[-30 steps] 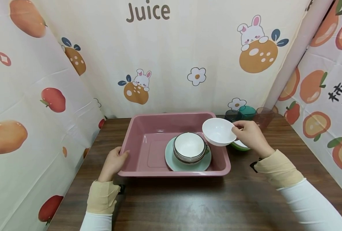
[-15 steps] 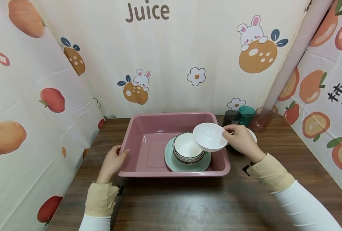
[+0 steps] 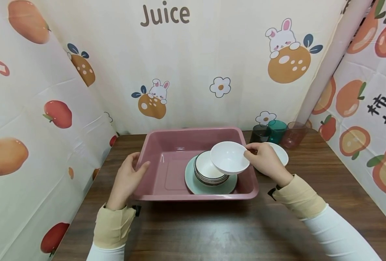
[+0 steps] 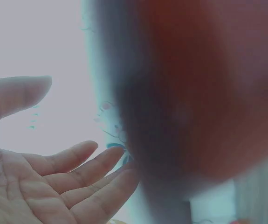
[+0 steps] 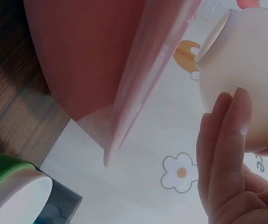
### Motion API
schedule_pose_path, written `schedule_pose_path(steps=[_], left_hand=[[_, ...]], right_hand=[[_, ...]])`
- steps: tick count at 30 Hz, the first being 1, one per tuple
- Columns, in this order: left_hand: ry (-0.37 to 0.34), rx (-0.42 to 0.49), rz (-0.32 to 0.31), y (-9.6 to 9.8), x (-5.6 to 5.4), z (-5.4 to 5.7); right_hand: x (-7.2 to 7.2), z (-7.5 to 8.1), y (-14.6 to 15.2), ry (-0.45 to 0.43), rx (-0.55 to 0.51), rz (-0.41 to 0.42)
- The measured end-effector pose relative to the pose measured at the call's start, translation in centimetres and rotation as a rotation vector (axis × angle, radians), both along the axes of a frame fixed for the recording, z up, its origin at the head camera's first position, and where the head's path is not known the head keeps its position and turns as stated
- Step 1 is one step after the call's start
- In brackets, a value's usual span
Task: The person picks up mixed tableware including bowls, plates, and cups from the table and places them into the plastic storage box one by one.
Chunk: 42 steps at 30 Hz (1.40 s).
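A white bowl (image 3: 230, 158) is pinched at its right rim by my right hand (image 3: 267, 162). It tilts slightly over a stack of dark-rimmed bowls (image 3: 206, 165), covering part of the stack. Those bowls stand on a pale green plate (image 3: 195, 185) inside the pink basin (image 3: 193, 197). In the right wrist view the fingers (image 5: 227, 149) lie against the bowl's outer side. At the basin's left wall, my left hand (image 3: 127, 179) has its thumb spread away from the fingers. The left wrist view shows the left palm with loosely extended fingers (image 4: 61, 163) and nothing held.
Right of the basin, a white-and-green bowl (image 3: 280, 154) sits partly behind my right hand. Behind it are a dark cup (image 3: 259, 134), a teal cup (image 3: 277, 131) and a pinkish cup (image 3: 294, 135). Patterned cloth (image 3: 193, 65) surrounds the wooden table (image 3: 196, 232).
My right hand has carried the white bowl leftward and slightly down, over the stack. My left hand has loosened from the basin's rim, its thumb now lifted away.
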State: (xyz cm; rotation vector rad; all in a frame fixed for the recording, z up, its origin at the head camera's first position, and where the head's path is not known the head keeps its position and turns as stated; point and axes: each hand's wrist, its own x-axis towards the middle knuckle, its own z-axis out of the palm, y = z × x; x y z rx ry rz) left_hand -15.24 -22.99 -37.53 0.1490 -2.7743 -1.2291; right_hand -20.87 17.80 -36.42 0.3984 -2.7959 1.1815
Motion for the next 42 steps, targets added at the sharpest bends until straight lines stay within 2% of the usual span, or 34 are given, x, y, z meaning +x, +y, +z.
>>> schedule_pose_path(steps=[3, 8, 11, 16, 21, 26, 35, 42], left_hand=[[0.033, 0.027, -0.026, 0.9, -0.1, 0.7], [0.068, 0.128, -0.104, 2.9, -0.7, 1.9], [0.062, 0.174, -0.164, 4.3, -1.1, 2.5], [0.033, 0.19, -0.252, 7.3, -1.9, 3.3], [0.003, 0.139, -0.321, 9.8, -2.9, 2.9], [-0.038, 0.097, -0.384, 11.4, -3.8, 2.3], [-0.017, 0.062, -0.418, 12.6, -4.8, 2.3], [0.0, 0.039, -0.443, 13.0, -5.5, 2.3]], right_hand=[[0.1, 0.0, -0.2, 0.008, -0.004, 0.008], [0.2, 0.0, -0.7, 0.012, -0.017, 0.018], [0.3, 0.0, -1.1, 0.012, -0.027, 0.024], [0.4, 0.0, -1.8, 0.002, -0.042, 0.038], [0.5, 0.0, -2.5, -0.022, -0.072, 0.052], [0.7, 0.1, -3.0, -0.039, -0.079, 0.069], [1.0, 0.0, -3.5, -0.065, -0.066, 0.073], [1.1, 0.2, -3.5, -0.052, -0.063, 0.072]])
